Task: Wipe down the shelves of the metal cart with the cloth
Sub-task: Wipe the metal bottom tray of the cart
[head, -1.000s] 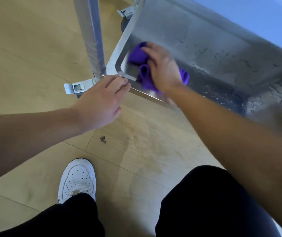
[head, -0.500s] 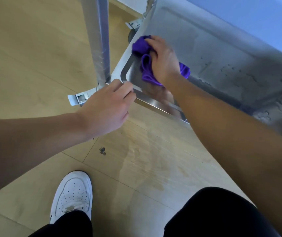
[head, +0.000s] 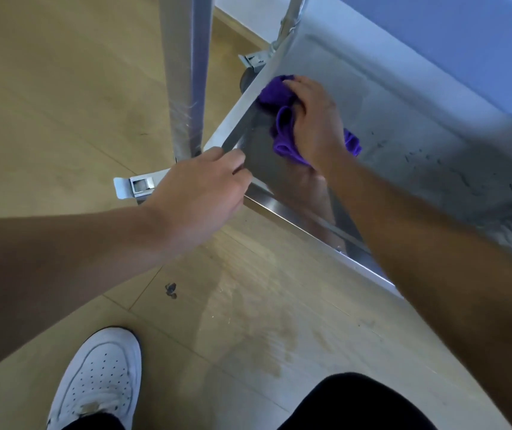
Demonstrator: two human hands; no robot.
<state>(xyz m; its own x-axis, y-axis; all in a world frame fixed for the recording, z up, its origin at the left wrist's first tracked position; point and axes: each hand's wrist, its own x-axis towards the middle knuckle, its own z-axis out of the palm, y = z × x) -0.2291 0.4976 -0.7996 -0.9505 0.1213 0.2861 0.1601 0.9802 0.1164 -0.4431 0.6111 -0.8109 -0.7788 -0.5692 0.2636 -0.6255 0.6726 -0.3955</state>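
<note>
Two hands are on the metal cart's flat stainless-steel shelf (head: pixel 403 125), a low tray with a raised rim. The right hand (head: pixel 313 122) has its fingers curled over the bunched purple cloth (head: pixel 284 139), clamping it down against the shelf surface just inside the left edge, roughly midway between the near-left and far-left corners. Folds of cloth stick out on both sides of the palm. The left hand (head: pixel 198 193) rests on the near-left corner, beside the foot of the square silver upright post (head: pixel 186 72), fingers laid together across the rim and seemingly pressing to steady the cart, not clasping it.

The step in hand looks like wiping along the left side of this shelf. Scattered water droplets (head: pixel 453 169) sit towards the right of the shelf, well apart from the cloth, so that area seems yet to be done. The next move probably calls for dragging the cloth rightwards in overlapping passes with firm downward pressure, working into the rim's inner angle, while the left hand keeps the cart from rolling. Any upper shelves are out of view.

A white perforated trainer (head: pixel 99 373) stands on the pale wooden floor (head: pixel 46 103) below.
</note>
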